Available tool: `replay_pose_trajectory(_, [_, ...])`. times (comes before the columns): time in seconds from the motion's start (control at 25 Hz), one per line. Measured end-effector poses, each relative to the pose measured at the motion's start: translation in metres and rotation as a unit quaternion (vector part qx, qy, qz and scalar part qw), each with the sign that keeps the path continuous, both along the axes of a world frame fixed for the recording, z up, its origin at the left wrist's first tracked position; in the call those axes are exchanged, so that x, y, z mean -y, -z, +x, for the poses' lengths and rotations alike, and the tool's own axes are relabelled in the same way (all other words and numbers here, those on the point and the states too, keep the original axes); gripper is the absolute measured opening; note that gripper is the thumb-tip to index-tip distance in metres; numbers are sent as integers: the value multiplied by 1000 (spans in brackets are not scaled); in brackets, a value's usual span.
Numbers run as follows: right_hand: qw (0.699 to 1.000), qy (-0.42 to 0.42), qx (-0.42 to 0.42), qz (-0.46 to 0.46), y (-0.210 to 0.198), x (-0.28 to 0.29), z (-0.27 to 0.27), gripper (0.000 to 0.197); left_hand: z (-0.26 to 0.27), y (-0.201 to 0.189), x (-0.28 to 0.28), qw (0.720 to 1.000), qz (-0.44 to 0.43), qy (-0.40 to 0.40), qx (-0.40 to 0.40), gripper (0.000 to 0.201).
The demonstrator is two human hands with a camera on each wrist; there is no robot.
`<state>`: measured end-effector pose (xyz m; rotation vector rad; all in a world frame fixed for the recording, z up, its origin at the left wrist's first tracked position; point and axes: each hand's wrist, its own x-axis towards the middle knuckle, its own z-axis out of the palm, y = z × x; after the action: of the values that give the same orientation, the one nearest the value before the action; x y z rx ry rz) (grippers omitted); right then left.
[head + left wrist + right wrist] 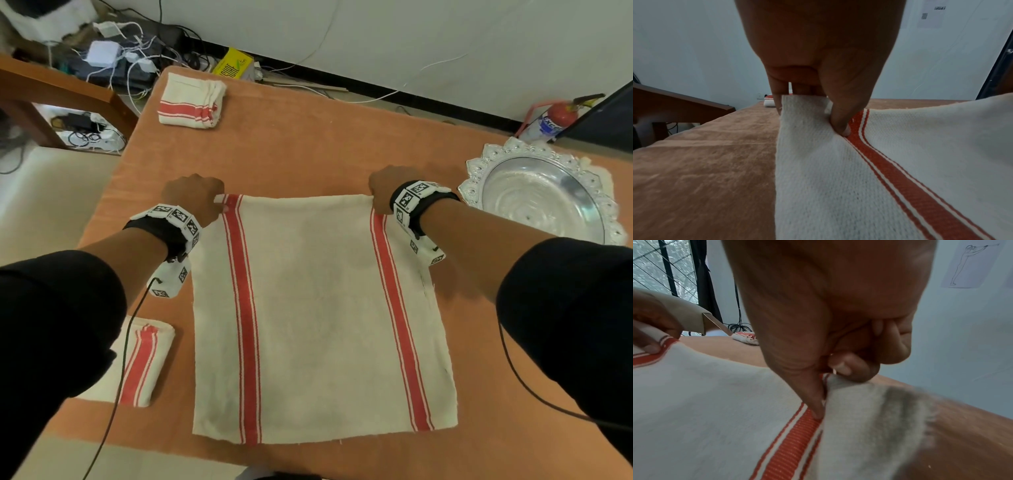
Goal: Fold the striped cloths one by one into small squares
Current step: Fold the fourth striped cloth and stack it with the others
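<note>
A cream cloth with two red stripes [308,308] lies spread on the orange-covered table [308,147]. My left hand [195,197] pinches its far left corner beside the left stripe, with the thumb on top in the left wrist view [838,120]. My right hand [383,188] pinches the far right corner at the right stripe, thumb pressed on the red band [816,408]. Both far corners are lifted slightly off the table. One folded striped cloth [190,102] sits at the far left of the table, and another [144,363] lies at the near left, partly under my left arm.
An ornate silver bowl [544,202] stands at the table's right edge, close to my right forearm. A wooden bench [61,96], cables and chargers [113,58] lie beyond the far left corner. A red fire extinguisher [555,120] stands on the floor at the far right.
</note>
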<state>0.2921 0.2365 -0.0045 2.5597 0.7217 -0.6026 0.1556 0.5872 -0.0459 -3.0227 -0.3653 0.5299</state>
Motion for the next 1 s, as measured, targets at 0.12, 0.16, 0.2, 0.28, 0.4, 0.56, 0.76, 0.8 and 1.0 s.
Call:
replay_pose_trajectory(0.12, [999, 12, 29, -18, -2, 2, 8, 8, 3, -5, -6, 1000, -4, -13, 5, 25])
replay_pose_trajectory(0.16, [999, 17, 35, -18, -1, 3, 10, 6, 5, -6, -7, 1000, -6, -17, 10, 22])
replay_pose_trajectory(0.2, [999, 23, 38, -18, 0, 4, 12, 3, 7, -6, -8, 1000, -8, -22, 13, 20])
replay_pose_trajectory(0.28, [998, 38, 45, -12, 3, 6, 15, 5, 9, -6, -8, 999, -20, -34, 14, 17])
replay_pose_trajectory(0.4, [996, 59, 60, 17, 5, 10, 18, 7, 11, -3, -6, 997, -30, -65, 23, 21])
replay_pose_trajectory(0.56, [995, 72, 71, 24, 5, 12, 18, 9, 13, -1, -6, 995, -13, -93, 41, 34])
replay_pose_trajectory(0.76, [996, 58, 72, 11, 5, 6, 20, 11, 15, -2, -14, 991, -10, -119, 62, 28])
replay_pose_trajectory(0.8, [996, 57, 70, 12, 7, 4, 21, 11, 14, 0, -16, 990, -11, -126, 63, 27])
replay_pose_trajectory(1.0, [996, 70, 45, 18, 17, -5, 22, 12, 10, 14, -23, 989, -15, -140, 55, 25])
